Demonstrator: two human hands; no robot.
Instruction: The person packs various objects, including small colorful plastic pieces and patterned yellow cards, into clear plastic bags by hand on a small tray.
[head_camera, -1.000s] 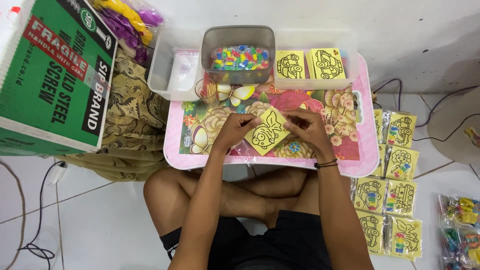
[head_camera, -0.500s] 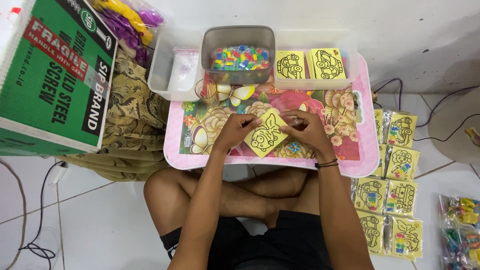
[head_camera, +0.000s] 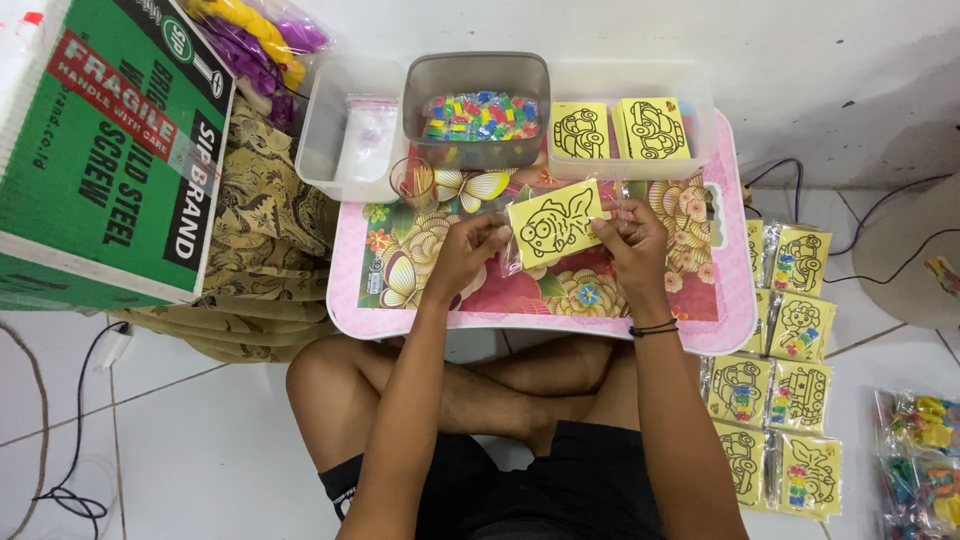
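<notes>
Lifted since a second earlier, yellow picture card (head_camera: 555, 222) in clear sleeve rose off the floral worktop (head_camera: 700, 300) | left hand (head_camera: 468, 252) and right hand (head_camera: 628, 235) pinched its opposite edges between them | likely light, thin, slippery; best held by edges.

From my remote seat I see bare forearms running up to a bare left hand (head_camera: 468, 252) and a bare right hand (head_camera: 632, 240), with no sleeves reaching the arms in view. A thin black cord bracelet (head_camera: 652, 328) circles the right wrist as a pair of narrow dark strands. Black fabric shorts (head_camera: 540, 485) cover the lap, their left hem showing a slim pale edge. Below the shorts the legs are bare, and I see no rings or watch.
</notes>
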